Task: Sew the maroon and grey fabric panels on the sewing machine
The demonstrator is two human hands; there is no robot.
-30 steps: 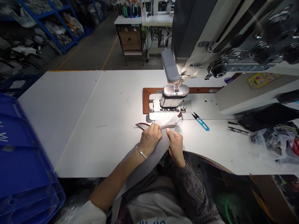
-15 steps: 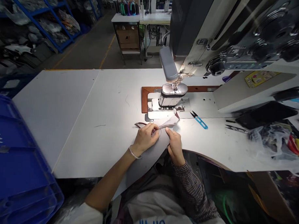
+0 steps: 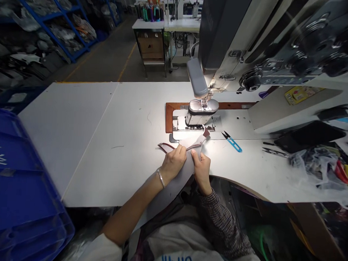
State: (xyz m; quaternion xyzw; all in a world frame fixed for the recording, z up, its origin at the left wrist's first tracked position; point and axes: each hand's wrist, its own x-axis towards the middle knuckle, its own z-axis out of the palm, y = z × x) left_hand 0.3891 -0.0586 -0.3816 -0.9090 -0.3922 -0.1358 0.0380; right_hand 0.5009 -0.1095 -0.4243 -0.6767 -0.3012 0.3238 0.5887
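A long grey fabric piece [image 3: 176, 184] runs from my lap up onto the white table [image 3: 105, 135], its far end with dark red trim [image 3: 203, 138] lying just in front of the sewing machine's foot [image 3: 201, 112]. My left hand [image 3: 175, 161], a bracelet on its wrist, pinches the fabric's upper edge. My right hand [image 3: 201, 167] grips the same piece right beside it, fingers closed. A loose strip of red trim [image 3: 164, 146] sticks out to the left of my left hand.
Blue-handled thread snips [image 3: 233, 142] lie right of the fabric. A black phone-like slab [image 3: 307, 135], another dark tool [image 3: 274, 152] and a heap of plastic bags [image 3: 324, 166] fill the right side. A blue crate [image 3: 20, 193] stands at the left; shelves and another table lie behind.
Both hands have shifted slightly along the fabric's edge and now sit closer together; the fabric's end stays near the machine foot.
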